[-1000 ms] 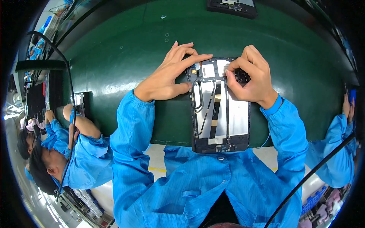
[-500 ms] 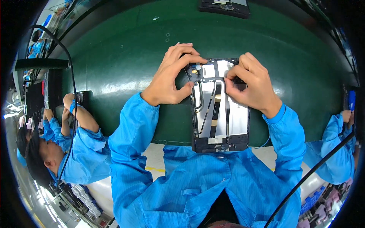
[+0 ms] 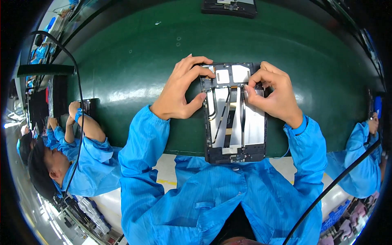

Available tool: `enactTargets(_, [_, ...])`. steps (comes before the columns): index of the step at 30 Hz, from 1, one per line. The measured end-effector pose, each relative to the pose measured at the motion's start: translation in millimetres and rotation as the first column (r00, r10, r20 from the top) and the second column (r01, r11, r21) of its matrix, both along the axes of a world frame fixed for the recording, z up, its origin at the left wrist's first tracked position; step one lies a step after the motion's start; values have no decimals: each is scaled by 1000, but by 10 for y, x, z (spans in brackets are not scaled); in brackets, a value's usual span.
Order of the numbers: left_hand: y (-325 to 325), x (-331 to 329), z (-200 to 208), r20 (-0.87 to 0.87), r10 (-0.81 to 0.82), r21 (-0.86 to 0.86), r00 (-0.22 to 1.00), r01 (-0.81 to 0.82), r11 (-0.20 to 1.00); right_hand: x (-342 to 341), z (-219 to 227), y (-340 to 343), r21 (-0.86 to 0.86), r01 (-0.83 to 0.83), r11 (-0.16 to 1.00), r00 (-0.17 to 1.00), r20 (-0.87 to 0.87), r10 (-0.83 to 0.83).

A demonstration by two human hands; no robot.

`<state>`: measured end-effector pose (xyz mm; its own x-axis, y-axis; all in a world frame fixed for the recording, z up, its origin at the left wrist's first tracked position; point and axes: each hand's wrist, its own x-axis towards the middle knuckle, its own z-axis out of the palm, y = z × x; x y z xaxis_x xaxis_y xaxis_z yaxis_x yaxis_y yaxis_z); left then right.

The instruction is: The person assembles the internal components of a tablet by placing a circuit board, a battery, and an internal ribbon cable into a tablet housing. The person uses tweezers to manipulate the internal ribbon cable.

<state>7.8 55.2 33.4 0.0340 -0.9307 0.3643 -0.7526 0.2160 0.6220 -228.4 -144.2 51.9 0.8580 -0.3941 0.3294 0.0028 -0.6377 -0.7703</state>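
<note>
An opened tablet (image 3: pixel 256 126) lies in front of me with its inside up, its lower end at the bench's near edge. Silver plates, dark strips and a black frame show inside it. My left hand (image 3: pixel 176 92) grips the tablet's left side, thumb on the edge and fingertips at the upper left corner. On the upper right part, my right hand (image 3: pixel 276 93) is closed, thumb and index finger pinched together beside the top of a dark ribbon cable (image 3: pixel 243 118). Whatever sits between those fingertips is too small to make out.
Under the tablet is a green bench top (image 3: pixel 139 77). Another opened tablet (image 3: pixel 230 8) lies at the far edge. A co-worker (image 3: pixel 87 163) in blue sits at the left, and another person's sleeve (image 3: pixel 359 163) shows at the right. Black cables (image 3: pixel 339 185) hang at both sides.
My left fingers have drawn back slightly from the tablet's top left part. My right hand has shifted a little outward, showing more of the white patch beside it.
</note>
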Motion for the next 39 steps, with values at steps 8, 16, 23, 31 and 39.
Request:
enactTargets(8, [152, -149, -103, 67, 163, -153, 984, -151, 977, 12, 47, 11, -104, -77, 992, 997, -18, 76])
enactTargets(16, [356, -424, -89, -91, 245, -122, 965, -255, 959, -1, 23, 25, -113, -106, 988, 994, -19, 104])
enactTargets(23, [346, -500, -79, 79, 247, -160, 966, -232, 959, -15, -1, 17, -82, -115, 990, 993, 2, 115])
enactTargets(31, [312, -637, -69, 215, 288, -161, 933, -257, 953, -2, 6, 22, -84, -119, 989, 993, -14, 118])
enactTargets(39, [327, -688, -80, 251, 299, -134, 920, -273, 953, 7, -45, 7, -104, -101, 989, 995, -26, 99])
